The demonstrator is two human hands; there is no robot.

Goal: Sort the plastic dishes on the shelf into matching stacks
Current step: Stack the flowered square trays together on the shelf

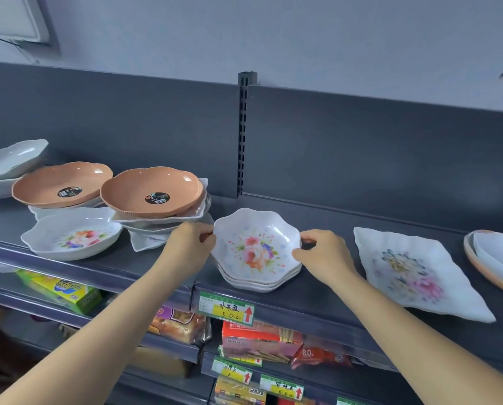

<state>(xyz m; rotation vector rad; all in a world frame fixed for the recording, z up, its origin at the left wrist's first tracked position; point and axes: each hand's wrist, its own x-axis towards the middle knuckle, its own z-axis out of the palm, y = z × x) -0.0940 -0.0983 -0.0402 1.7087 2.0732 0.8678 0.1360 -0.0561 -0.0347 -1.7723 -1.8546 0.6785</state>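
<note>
A small white scalloped dish with a pink flower print [256, 247] tops a short stack of matching dishes at the middle of the dark shelf [326, 290]. My left hand [190, 244] pinches its left rim and my right hand [321, 252] pinches its right rim. Left of it, an orange dish [152, 191] lies on a mixed pile of white dishes. Another orange dish [61, 184] sits further left on white ones. A white oval floral dish [75, 236] lies at the front left. A white square floral plate [411, 270] lies to the right.
Grey-white dishes [10, 162] are stacked at the far left. An orange-rimmed plate with a white dish in it [495, 258] is cut off at the right edge. A slotted upright post [242, 135] divides the back panel. Price tags and packaged snacks fill the lower shelves.
</note>
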